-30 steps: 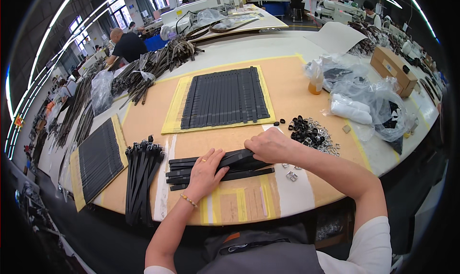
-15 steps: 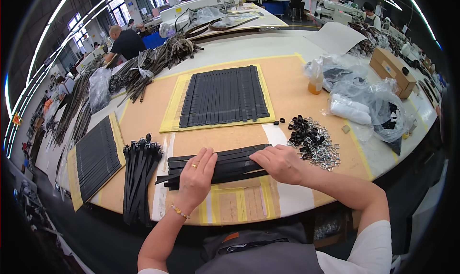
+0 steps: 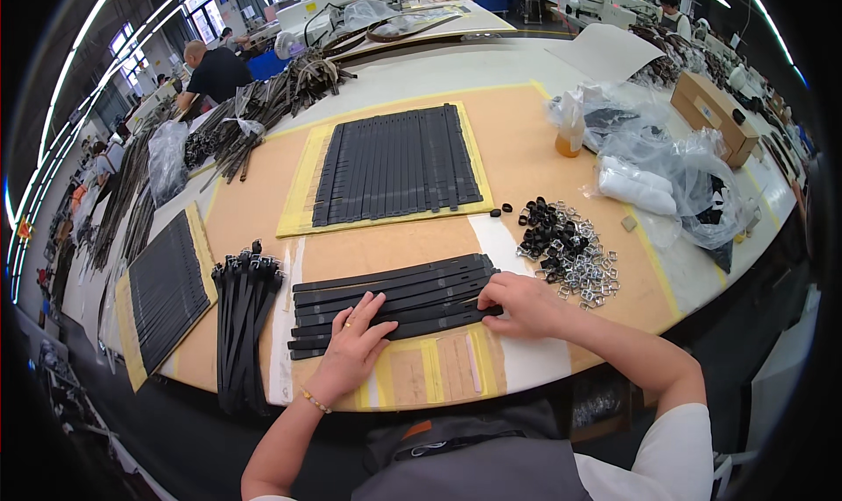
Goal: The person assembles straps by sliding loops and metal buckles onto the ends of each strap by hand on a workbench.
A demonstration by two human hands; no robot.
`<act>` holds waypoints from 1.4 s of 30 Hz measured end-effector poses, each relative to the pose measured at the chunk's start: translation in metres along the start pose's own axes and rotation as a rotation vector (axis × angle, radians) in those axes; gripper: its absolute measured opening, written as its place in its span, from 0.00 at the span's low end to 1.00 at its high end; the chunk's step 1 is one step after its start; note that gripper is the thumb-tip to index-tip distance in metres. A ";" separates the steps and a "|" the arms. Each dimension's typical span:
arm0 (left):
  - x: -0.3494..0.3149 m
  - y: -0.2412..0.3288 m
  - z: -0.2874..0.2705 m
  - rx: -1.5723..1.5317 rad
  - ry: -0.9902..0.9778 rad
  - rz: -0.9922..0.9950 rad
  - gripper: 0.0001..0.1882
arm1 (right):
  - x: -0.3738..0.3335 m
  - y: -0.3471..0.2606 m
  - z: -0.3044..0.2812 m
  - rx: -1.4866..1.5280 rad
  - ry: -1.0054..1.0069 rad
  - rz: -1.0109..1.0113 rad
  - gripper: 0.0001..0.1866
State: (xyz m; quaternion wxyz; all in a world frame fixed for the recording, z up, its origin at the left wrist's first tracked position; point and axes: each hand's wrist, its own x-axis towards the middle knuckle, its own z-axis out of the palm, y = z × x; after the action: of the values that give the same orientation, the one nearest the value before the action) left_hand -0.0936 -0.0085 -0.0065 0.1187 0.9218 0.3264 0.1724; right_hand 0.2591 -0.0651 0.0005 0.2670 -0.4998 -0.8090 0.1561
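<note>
Several flat black straps [image 3: 395,295] lie side by side in front of me, running left to right. My left hand [image 3: 353,341] rests on their left part, with its fingers spread. At the right ends my right hand [image 3: 526,308] has its fingers and thumb closed around the end of a lower strap. To the left is a bundle of black straps [image 3: 246,326] with metal buckles at the top. A pile of black loops and silver metal buckles [image 3: 570,255] sits just beyond my right hand.
Beyond the straps, a yellow-edged board [image 3: 294,212] carries a row of black straps; a similar board [image 3: 136,334] slants at the left. A bottle of amber liquid [image 3: 570,137], clear plastic bags [image 3: 675,168] and a cardboard box [image 3: 715,120] stand at the right. People work farther off.
The straps, bunched closely before, now lie fanned out wider. My left hand has spread its fingers and lies lower on them. My right hand has moved down along the strap ends.
</note>
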 end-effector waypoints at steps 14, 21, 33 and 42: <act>0.015 -0.019 0.005 -0.103 0.115 0.123 0.13 | 0.014 -0.015 -0.005 0.070 -0.158 0.168 0.07; 0.015 -0.013 -0.002 -0.049 0.121 0.179 0.08 | 0.015 -0.011 -0.005 0.052 -0.220 0.133 0.08; -0.014 -0.041 -0.088 -0.017 -0.300 -0.324 0.16 | 0.036 -0.011 -0.025 0.337 -0.433 0.521 0.12; 0.043 0.052 0.009 -0.356 0.038 0.013 0.18 | 0.059 -0.019 -0.032 0.808 -0.516 0.500 0.12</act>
State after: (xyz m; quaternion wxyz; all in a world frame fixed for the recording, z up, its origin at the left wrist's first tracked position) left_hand -0.0292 -0.0214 0.0133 0.2730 0.8848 0.2869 0.2455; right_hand 0.2432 -0.0212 0.0528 0.1851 -0.4799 -0.5804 0.6313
